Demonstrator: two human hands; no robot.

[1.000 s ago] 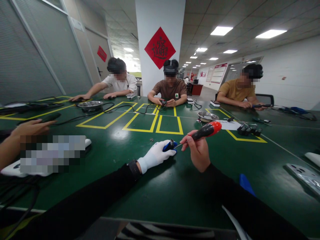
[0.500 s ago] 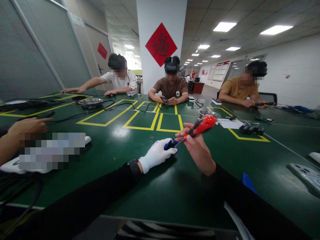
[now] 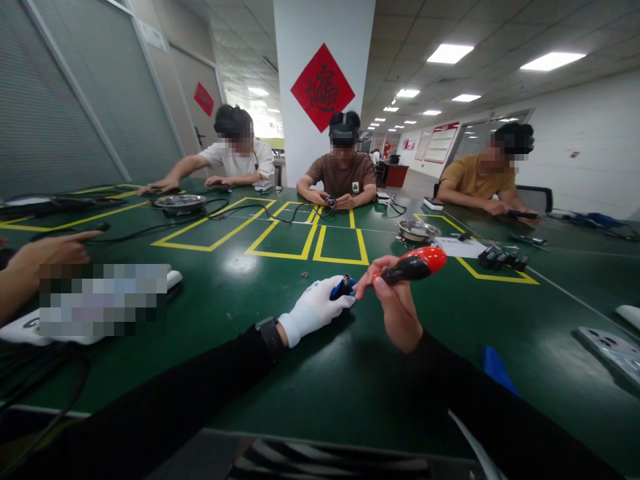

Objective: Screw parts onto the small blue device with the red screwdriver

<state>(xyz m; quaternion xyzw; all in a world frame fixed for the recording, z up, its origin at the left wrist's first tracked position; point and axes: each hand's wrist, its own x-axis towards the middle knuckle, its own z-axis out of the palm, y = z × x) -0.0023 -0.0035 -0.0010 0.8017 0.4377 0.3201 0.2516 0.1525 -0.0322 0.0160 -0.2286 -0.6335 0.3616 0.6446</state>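
My left hand (image 3: 319,303), in a white glove with a dark watch at the wrist, is closed around a blue-and-black device (image 3: 344,288) with a small metal fitting on top. My bare right hand (image 3: 397,300) grips a red-and-black screwdriver (image 3: 413,265) near the front of its handle. Its handle points up to the right, and the shaft is mostly hidden by my fingers. The right fingertips are right beside the device; whether the blade touches it I cannot tell. Some tiny metal screws (image 3: 305,275) lie on the green table (image 3: 240,373) just beyond my left hand.
Two metal bowls stand farther back, one at left (image 3: 181,204) and one at right (image 3: 419,231). Several black parts (image 3: 503,259) lie near a paper sheet (image 3: 459,247). A phone (image 3: 613,353) is at far right. Across the table sit three people; another person's hand (image 3: 47,260) is at left.
The screwdriver handle has swung lower and to the right, and my right hand has turned with it. My left hand and the device are almost where they were.
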